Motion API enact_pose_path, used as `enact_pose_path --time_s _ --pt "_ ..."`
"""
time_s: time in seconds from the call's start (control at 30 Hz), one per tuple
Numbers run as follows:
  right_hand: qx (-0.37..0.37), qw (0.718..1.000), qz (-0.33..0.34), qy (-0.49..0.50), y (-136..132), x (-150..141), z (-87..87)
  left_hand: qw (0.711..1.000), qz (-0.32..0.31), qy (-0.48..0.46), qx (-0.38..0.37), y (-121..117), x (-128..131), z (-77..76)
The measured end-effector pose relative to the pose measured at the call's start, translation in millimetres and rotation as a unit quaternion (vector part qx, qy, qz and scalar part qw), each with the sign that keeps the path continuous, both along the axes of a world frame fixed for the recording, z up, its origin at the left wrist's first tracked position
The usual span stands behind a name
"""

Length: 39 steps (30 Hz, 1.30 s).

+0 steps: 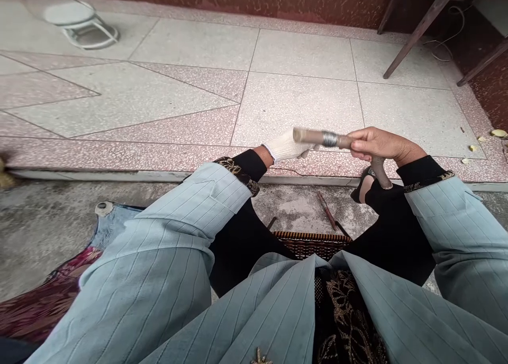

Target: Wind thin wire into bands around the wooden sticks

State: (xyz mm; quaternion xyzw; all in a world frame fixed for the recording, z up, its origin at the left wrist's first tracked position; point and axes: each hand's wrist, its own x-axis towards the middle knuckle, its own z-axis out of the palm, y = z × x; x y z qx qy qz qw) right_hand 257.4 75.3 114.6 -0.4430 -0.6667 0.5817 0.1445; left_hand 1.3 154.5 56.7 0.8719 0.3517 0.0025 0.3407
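My right hand (373, 143), bare, is wrapped round a brown stick (311, 136) that points to the left. Silvery wire (329, 138) is wound in a tight band round its middle. Below my right palm a second brown length (381, 172) slants down to my knee; I cannot tell whether it is joined to the stick. My left hand (288, 146), in a white knitted glove, is closed just behind the stick's left end. The stick hides part of its fingers, and what they hold does not show. The stick's left end is slightly blurred.
A low tiled step (297, 105) lies in front, with a white stool (75, 23) at far left. Wooden legs (416, 33) stand at upper right. A brown-handled tool (326, 210) lies on the concrete near a woven seat edge (311, 242). Folded cloth (71, 269) is at left.
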Motion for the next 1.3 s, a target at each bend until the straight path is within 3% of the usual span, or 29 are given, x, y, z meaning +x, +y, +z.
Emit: enact_pose_path --time_s 0.1,0.2,0.33,0.43,0.53,0.63,0.7,0.77,0.83,0.93,1.03,1.3 --pt "-0.011 0.991 0.106 -0.083 4.1 5.9 -3.3 0.996 -0.037 0.002 0.081 4.3 -2.1 1.3" --pt "-0.008 0.977 0.148 -0.152 6.5 8.3 -3.8 0.987 -0.062 0.031 0.143 1.0 -3.0 5.0" --pt "-0.029 0.966 0.147 -0.213 8.4 17.2 -1.2 0.975 -0.083 0.063 0.196 -6.0 -0.4 9.6" --pt "0.008 0.949 0.108 -0.295 10.1 24.1 0.7 0.972 -0.102 0.064 0.204 -9.2 3.0 12.7" --pt "0.093 0.910 0.038 -0.401 10.8 22.8 -0.3 0.986 -0.071 0.049 0.144 -11.4 5.7 15.2" --pt "0.213 0.860 -0.064 -0.458 10.1 13.5 -5.0 0.998 -0.012 -0.052 -0.038 -14.6 6.2 15.8" --pt "0.257 0.854 -0.116 -0.437 10.0 6.5 -8.6 0.976 -0.003 -0.141 -0.167 -16.9 5.3 14.9" --pt "0.250 0.877 -0.156 -0.379 10.9 1.3 -11.1 0.947 -0.020 -0.206 -0.246 -18.6 4.1 13.6" --pt "0.209 0.909 -0.203 -0.297 12.5 -1.8 -11.9 0.928 -0.044 -0.245 -0.277 -19.5 2.9 13.0" --pt "0.131 0.940 -0.268 -0.166 14.4 -4.5 -10.7 0.918 -0.059 -0.266 -0.288 -20.0 1.8 14.1" --pt "0.088 0.949 -0.292 -0.081 14.7 -6.9 -9.3 0.921 -0.035 -0.262 -0.285 -20.5 1.5 16.2" --pt "0.072 0.951 -0.300 -0.028 17.1 -9.0 -12.8 0.959 0.031 -0.218 -0.176 -24.8 3.4 17.8"
